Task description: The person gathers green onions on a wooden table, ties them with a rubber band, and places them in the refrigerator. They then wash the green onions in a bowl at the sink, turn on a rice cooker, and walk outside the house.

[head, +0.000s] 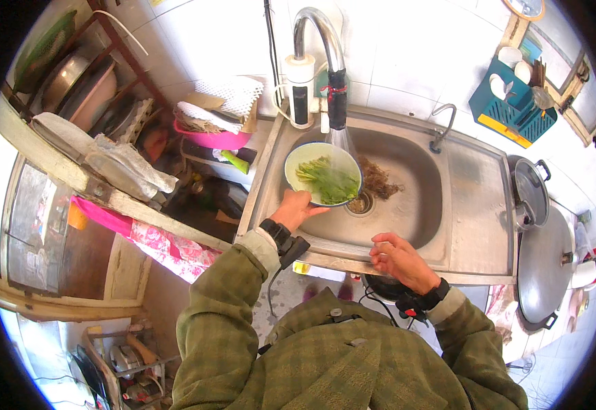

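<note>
My left hand (295, 209) grips the near rim of a pale enamel bowl (296, 156) with a dark blue edge. Inside it lie green leafy vegetables (329, 182), and water pours onto them from the chrome faucet (323, 28). The bowl is held over the left part of a stainless steel sink (411, 205). A clump of brown roots or scraps (380, 179) sits on the basin floor beside the drain (362, 203). Over the sink's near edge, my right hand (400, 261) is empty, its fingers slightly curled and apart.
A small curved tap (446, 123) rises from the sink's back rim. To the right stand a glass-lidded pot (529, 187) and a large lidded wok (546, 261). A teal utensil rack (513, 102) hangs on the wall. At left are a pink basin (216, 139) and a crowded shelf (123, 207).
</note>
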